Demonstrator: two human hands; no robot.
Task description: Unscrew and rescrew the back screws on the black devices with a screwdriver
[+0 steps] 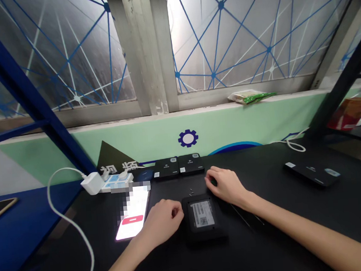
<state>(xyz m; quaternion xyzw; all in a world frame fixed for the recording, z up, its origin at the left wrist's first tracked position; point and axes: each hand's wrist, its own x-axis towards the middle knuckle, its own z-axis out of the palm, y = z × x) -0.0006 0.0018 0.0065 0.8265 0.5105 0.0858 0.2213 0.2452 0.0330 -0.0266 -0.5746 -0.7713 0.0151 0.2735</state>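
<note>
Black box (205, 231) flat on the counter (257, 255)

Its label (203, 213) faces up, so the box is presumably turned over for access. The left hand (167, 217), loosely curled around nothing visible, is at its left edge, perhaps steadying it. Whether the right hand (225, 185), curled near its far right corner, holds anything cannot be told

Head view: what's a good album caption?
Bare left hand and bare right hand near a squarish black box with a pale printed label on a black table.
</note>
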